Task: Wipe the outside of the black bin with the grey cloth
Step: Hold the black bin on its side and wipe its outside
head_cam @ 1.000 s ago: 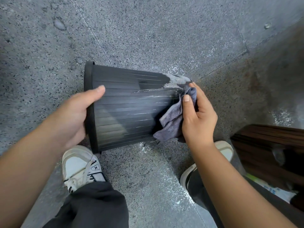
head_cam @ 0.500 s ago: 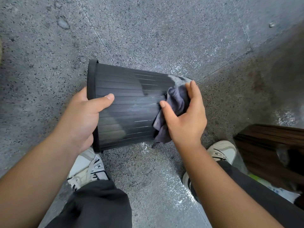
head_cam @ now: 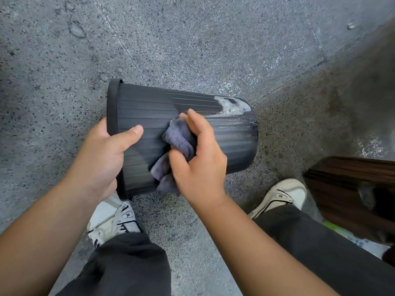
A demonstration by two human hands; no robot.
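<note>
— How is your black bin (head_cam: 149, 116) lying?

— It's on its side at the centre of the frame, held just above the speckled floor (head_cam: 192, 39). Its long axis runs nearly level across the picture, dipping slightly toward the right. The rimmed open end points to the left edge of the frame and the closed base points right.

— What does it look like?

— The wall is ribbed with fine lines running along its length. There's a pale, chalky patch near the base on the upper side, with light streaks across the ribs beside it. The rest looks dull black.

— And your hands?

— Your left hand (head_cam: 102, 159) grips the rim at the left end, with the thumb laid flat along the outer wall and the fingers hidden, so I cannot tell how they sit. Your right hand (head_cam: 198, 165) clutches the grey cloth (head_cam: 179, 137), bunched up, and presses it against the middle of the wall.

— Anything else around you?

— Your white sneakers (head_cam: 284, 195) stand below the bin, and a dark wooden piece (head_cam: 352, 189) sits at the right edge.
</note>
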